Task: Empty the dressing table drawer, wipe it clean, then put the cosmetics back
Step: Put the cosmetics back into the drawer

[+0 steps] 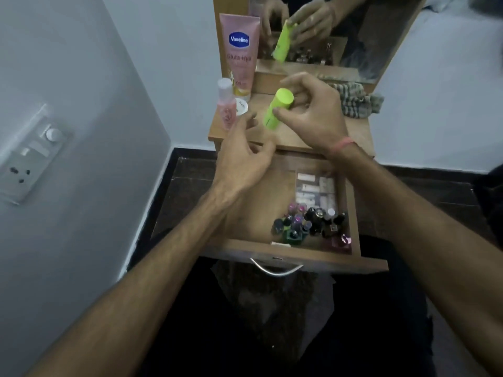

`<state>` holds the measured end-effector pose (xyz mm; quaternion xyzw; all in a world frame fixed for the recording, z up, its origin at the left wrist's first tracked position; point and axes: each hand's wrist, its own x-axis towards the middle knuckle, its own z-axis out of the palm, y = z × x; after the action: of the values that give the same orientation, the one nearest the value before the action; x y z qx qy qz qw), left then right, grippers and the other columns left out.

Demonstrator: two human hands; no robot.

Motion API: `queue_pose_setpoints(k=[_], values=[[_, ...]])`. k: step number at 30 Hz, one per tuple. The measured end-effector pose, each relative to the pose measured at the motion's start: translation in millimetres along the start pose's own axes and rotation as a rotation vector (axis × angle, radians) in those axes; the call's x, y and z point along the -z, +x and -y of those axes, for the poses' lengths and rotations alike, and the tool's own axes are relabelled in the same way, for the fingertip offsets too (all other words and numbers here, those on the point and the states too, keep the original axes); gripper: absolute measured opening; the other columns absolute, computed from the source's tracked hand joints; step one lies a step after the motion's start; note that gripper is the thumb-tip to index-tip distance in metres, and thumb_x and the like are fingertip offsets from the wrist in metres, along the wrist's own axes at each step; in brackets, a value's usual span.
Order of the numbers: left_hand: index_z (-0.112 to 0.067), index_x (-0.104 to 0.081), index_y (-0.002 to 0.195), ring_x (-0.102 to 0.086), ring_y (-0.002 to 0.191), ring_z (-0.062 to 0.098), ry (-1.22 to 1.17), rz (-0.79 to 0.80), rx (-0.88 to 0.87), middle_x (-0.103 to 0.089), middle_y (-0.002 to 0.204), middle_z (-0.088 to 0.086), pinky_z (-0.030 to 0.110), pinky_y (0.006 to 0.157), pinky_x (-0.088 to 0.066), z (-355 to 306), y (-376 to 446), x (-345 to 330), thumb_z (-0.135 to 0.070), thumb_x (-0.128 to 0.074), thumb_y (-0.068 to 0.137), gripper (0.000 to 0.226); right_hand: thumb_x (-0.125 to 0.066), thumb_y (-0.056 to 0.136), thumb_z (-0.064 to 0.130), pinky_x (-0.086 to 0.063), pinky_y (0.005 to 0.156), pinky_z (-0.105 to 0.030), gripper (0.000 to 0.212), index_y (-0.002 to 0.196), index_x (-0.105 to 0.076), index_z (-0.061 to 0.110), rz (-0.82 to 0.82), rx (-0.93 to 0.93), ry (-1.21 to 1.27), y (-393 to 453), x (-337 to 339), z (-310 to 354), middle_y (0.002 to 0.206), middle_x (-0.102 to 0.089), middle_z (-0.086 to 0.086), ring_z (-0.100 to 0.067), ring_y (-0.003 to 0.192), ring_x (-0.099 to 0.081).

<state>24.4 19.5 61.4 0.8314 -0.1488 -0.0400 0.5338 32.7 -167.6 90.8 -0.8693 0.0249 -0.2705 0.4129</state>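
Observation:
My right hand [313, 115] pinches a bright green tube [276, 111] above the dressing table top [353, 131], its cap end tilted up. My left hand [245, 156] hovers just left of and below the tube, fingers loosely curled, holding nothing. Below them the wooden drawer [288, 258] stands pulled out. Its right half holds several small nail polish bottles [307, 224] and a clear box of white items [317, 187]. Its left half is bare wood, partly hidden by my left forearm.
A pink Vaseline tube [241, 50], a small pink bottle [227, 107] and a white round jar [241, 106] stand at the top's left. A striped cloth [356, 100] lies at the back right under the mirror [340, 31]. A wall with a socket panel [30, 153] is at left.

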Motion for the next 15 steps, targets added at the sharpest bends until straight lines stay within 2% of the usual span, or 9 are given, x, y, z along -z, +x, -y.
queue_pose_setpoints(k=[1,2,4,5,8,10,11,13,15], values=[[-0.03,-0.052,0.159,-0.067,0.106,-0.007,-0.031,0.018,0.007,-0.059,0.15,-0.015,0.027,0.098,-0.061,2.0,-10.7,4.6,-0.04,-0.071,0.103,0.06,-0.088,0.08,0.023,-0.065,0.078,-0.036,0.039,0.115,-0.074,0.017,0.071,0.0,0.034,-14.7,11.5,5.0,0.102,-0.077,0.002,-0.008,0.083,-0.074],[-0.031,-0.057,0.154,-0.065,0.112,-0.01,-0.081,0.047,0.022,-0.061,0.149,-0.016,0.026,0.103,-0.058,6.3,-20.4,9.2,-0.04,-0.067,0.105,0.051,-0.09,0.081,0.02,-0.065,0.077,-0.033,0.038,0.115,-0.075,0.015,0.155,-0.008,0.064,-29.0,22.4,9.1,0.105,-0.077,0.0,-0.011,0.084,-0.075],[-0.033,-0.07,0.142,-0.066,0.123,-0.001,-0.144,0.125,0.066,-0.07,0.141,-0.015,0.043,0.114,-0.055,14.8,-37.4,18.5,-0.042,-0.053,0.107,0.04,-0.093,0.081,0.017,-0.065,0.078,-0.029,0.04,0.117,-0.075,0.015,0.304,-0.036,0.101,-54.2,40.0,15.7,0.111,-0.077,-0.002,-0.017,0.09,-0.077],[-0.033,-0.076,0.134,-0.069,0.122,0.005,-0.146,0.165,0.09,-0.075,0.134,-0.014,0.05,0.114,-0.054,17.6,-45.4,23.1,-0.043,-0.045,0.109,0.04,-0.094,0.081,0.015,-0.065,0.079,-0.028,0.042,0.118,-0.076,0.016,0.373,-0.061,0.125,-65.5,45.6,17.9,0.112,-0.077,-0.002,-0.018,0.091,-0.078],[-0.03,-0.084,0.119,-0.076,0.109,0.011,-0.111,0.251,0.16,-0.082,0.118,-0.011,0.052,0.108,-0.055,16.0,-69.2,33.1,-0.061,-0.03,0.114,0.062,-0.093,0.081,0.006,-0.066,0.08,-0.029,0.043,0.119,-0.074,0.012,0.585,-0.132,0.181,-93.1,47.1,23.1,0.103,-0.082,-0.004,-0.017,0.091,-0.081],[-0.028,-0.085,0.116,-0.076,0.104,0.008,-0.017,0.295,0.168,-0.083,0.112,-0.009,0.044,0.105,-0.055,11.5,-83.8,36.7,-0.076,-0.02,0.11,0.081,-0.093,0.08,0.005,-0.068,0.082,-0.037,0.043,0.117,-0.074,0.015,0.684,-0.151,0.142,-106.8,40.3,27.1,0.098,-0.082,-0.007,-0.018,0.09,-0.082],[-0.027,-0.085,0.114,-0.076,0.102,0.005,0.035,0.305,0.161,-0.083,0.109,-0.009,0.039,0.103,-0.053,8.7,-90.0,37.9,-0.077,-0.016,0.109,0.086,-0.093,0.08,0.005,-0.068,0.083,-0.038,0.043,0.116,-0.074,0.016,0.72,-0.148,0.111,-112.1,36.4,28.8,0.097,-0.082,-0.006,-0.017,0.09,-0.081],[-0.026,-0.083,0.111,-0.073,0.1,0.003,0.126,0.294,0.152,-0.082,0.106,-0.008,0.036,0.101,-0.049,5.3,-96.5,38.2,-0.075,-0.013,0.11,0.086,-0.093,0.08,0.006,-0.067,0.083,-0.037,0.041,0.113,-0.074,0.021,0.781,-0.104,0.011,-117.8,27.2,29.9,0.096,-0.082,-0.001,-0.012,0.089,-0.08],[-0.032,-0.072,0.11,-0.071,0.097,0.005,0.208,0.301,0.147,-0.081,0.107,-0.004,0.041,0.105,-0.047,2.1,-99.2,37.8,-0.076,-0.013,0.11,0.074,-0.092,0.081,0.009,-0.067,0.084,-0.036,0.039,0.106,-0.074,0.032,0.807,-0.029,-0.129,-120.5,18.2,32.0,0.095,-0.081,0.006,-0.005,0.088,-0.078]])
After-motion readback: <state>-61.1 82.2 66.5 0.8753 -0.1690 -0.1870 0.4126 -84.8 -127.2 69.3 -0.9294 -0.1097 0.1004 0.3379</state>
